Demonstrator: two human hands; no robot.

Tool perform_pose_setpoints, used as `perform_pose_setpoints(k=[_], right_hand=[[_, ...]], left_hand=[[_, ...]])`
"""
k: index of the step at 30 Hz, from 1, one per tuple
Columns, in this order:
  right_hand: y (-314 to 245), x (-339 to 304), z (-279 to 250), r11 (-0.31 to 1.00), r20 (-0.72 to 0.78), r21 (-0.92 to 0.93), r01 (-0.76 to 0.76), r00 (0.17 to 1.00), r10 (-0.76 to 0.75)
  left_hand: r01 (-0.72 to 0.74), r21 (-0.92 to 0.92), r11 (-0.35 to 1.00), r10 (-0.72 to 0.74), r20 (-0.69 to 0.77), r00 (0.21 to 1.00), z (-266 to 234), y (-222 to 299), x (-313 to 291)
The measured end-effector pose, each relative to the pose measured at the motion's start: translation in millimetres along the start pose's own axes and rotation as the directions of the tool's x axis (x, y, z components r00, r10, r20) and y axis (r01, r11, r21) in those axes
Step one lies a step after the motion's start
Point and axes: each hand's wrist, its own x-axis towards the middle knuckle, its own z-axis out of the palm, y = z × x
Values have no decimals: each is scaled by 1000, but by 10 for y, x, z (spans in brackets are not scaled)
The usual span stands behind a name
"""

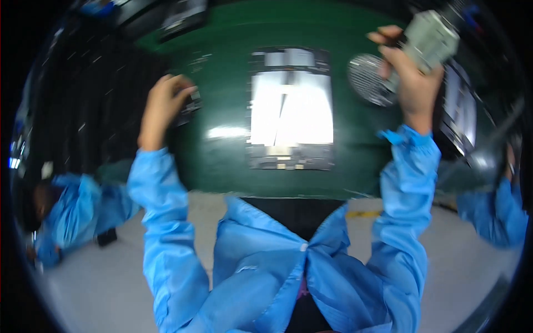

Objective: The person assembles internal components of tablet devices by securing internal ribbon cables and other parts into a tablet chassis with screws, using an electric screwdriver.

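Your left hand (162, 105) is bent, finger and thumb close together by dark bits (190, 109); I can't tell if it pinches one. Your right hand (413, 83) curls by a blocky grey tool (430, 41); blur hides whether it grips. The flat slab (305, 111), black and shiny white, lies mid-frame on the smooth green table (216, 172). Your thumb partly hides the round, bumpy dish (365, 80), upper right.

Pale grey-green tool (430, 40), black-and-white flat device (311, 111), dark green tabletop (219, 166), silvery, finely gridded disc (365, 77), bright blue sleeves (408, 194)
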Motion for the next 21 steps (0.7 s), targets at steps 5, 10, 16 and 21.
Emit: perform_pose_setpoints(k=[5,10,16,21], right_hand=[[79,106,-107,994,-110,86,-59,992,69],[431,197,-203,923,4,367,119,992,-129],[192,-18,-130,981,-29,137,-136,989,142],[217,-36,-175,979,-84,137,-149,983,162]], left_hand=[[11,-130,992,-16,-33,999,-53,-293,62],[-261,-480,838,98,-339,936,53,66,267],[-32,-953,302,-162,-84,983,535,594,494],[171,-964,206,-193,131,972,687,611,414]])
